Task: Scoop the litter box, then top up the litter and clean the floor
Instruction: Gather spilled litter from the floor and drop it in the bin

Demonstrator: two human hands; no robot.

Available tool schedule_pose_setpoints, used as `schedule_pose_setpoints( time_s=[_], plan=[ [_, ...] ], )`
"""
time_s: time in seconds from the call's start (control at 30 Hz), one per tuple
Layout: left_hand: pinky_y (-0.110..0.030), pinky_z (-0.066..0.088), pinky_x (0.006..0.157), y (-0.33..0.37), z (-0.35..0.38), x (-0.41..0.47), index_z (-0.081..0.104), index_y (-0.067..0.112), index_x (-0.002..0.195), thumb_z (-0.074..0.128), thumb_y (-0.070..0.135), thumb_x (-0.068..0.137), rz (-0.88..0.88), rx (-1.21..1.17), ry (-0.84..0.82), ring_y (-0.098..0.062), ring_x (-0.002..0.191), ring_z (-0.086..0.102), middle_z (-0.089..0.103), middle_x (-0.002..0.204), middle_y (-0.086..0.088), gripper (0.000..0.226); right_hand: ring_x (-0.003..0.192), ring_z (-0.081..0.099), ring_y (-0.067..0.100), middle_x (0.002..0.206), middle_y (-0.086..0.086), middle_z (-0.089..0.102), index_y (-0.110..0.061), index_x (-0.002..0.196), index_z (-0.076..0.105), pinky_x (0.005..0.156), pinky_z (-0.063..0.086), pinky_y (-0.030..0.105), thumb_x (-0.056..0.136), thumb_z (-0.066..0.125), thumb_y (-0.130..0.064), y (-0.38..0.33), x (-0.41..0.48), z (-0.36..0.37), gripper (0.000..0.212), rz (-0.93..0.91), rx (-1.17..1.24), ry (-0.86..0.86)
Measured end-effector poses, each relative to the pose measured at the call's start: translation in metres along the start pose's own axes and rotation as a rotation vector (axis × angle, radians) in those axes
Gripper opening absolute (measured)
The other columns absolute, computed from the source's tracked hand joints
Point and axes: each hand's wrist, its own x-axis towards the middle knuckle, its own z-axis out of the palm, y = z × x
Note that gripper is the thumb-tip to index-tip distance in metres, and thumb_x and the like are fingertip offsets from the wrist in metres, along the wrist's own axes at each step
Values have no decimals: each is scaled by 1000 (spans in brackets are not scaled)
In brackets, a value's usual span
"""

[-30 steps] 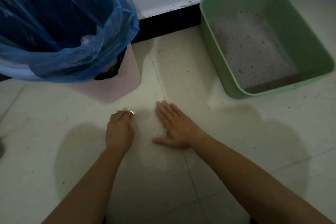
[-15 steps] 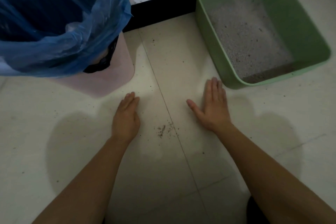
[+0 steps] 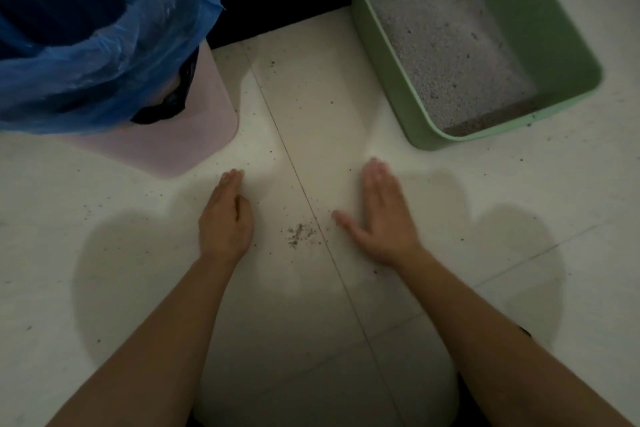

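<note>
Flanking dark litter-grain pile (image 3: 300, 234) on pale tiled floor (image 3: 311, 97): left hand (image 3: 225, 222) at 9 o'clock, right hand (image 3: 381, 218) at 3, both flat, fingers straight. Likely risk: brisk sweep scatters grains.

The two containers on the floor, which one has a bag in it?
The pink bin on the left: a blue plastic bag drapes over its rim. The green litter box on the right holds only loose grey litter, no liner.
</note>
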Motion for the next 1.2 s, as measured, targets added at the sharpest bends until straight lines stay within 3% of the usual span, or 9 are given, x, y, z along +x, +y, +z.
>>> schedule_pose_setpoints(
  time_s=[0.07, 0.13, 0.3, 0.5, 0.63, 0.73, 0.93, 1.03, 1.2],
  plan=[
    [-30, 21, 118, -4, 0, -7, 41, 15, 147, 38, 9, 100, -34, 5, 24, -16, 143, 29, 37, 153, -3, 47, 152, -13, 21, 165, 11, -8, -6, 157, -3, 124, -1, 41, 87, 16, -82, 28, -1, -6, 105, 195, -15, -1],
    [-31, 20, 118, -9, -2, -14, 37, 14, 148, 35, 13, 99, -62, 26, 34, -17, 144, 27, 34, 155, -4, 49, 151, -15, 22, 165, 11, -12, -7, 157, -6, 124, -2, 41, 86, 17, -84, 33, 1, -6, 107, 186, -65, -44],
    [-32, 10, 121, -22, -10, -29, 31, 5, 149, 27, 21, 89, -26, 126, 1, -21, 146, 21, 27, 157, -10, 63, 148, -26, 23, 161, 12, -24, -8, 155, -15, 123, -5, 42, 84, 11, -87, -35, 14, 7, 110, -208, -116, -208],
    [-42, 5, 122, -39, -7, -47, 19, -3, 151, 23, 33, 83, 69, 265, -93, -27, 149, 11, 18, 159, -19, 77, 150, -19, 22, 164, 12, -16, -6, 157, -7, 123, 4, 42, 88, 25, -83, -67, -28, 33, 108, -487, -115, -235],
    [-45, 0, 121, -26, 7, -68, 10, -2, 152, 27, 38, 85, 189, 406, -219, -26, 150, -3, 4, 161, -18, 80, 150, -21, 24, 162, 14, -20, -4, 155, -11, 124, -3, 40, 89, 29, -81, -35, -42, 16, 109, -229, -98, -139],
    [-48, 2, 121, -6, 24, -81, 5, 0, 153, 25, 44, 89, 325, 495, -330, -26, 149, -12, -7, 161, -17, 80, 150, -21, 26, 161, 16, -22, -2, 154, -14, 124, 0, 42, 87, 27, -83, -7, -54, 9, 113, -65, -143, -124],
    [-46, 6, 121, 10, 36, -92, 5, 2, 153, 26, 42, 91, 483, 475, -425, -24, 149, -12, -7, 161, -15, 77, 149, -21, 28, 161, 19, -21, 0, 154, -12, 123, 6, 47, 84, 20, -86, -19, -65, 19, 115, -8, -145, -154],
    [-46, 7, 121, -6, 20, -86, 13, -3, 151, 30, 32, 87, 314, 364, -298, -27, 150, -2, 4, 161, -19, 76, 150, -19, 30, 161, 20, -18, 1, 155, -6, 123, 6, 48, 85, 20, -85, -54, -65, 33, 113, -91, -105, -155],
    [-45, 4, 121, -48, -7, -76, 17, -5, 150, 22, 27, 85, -29, 376, -73, -31, 149, 7, 14, 159, -22, 74, 149, -22, 26, 162, 17, -20, -1, 155, -6, 124, 2, 45, 84, 18, -86, -90, -57, 45, 113, -192, -83, -193]
  ],
)
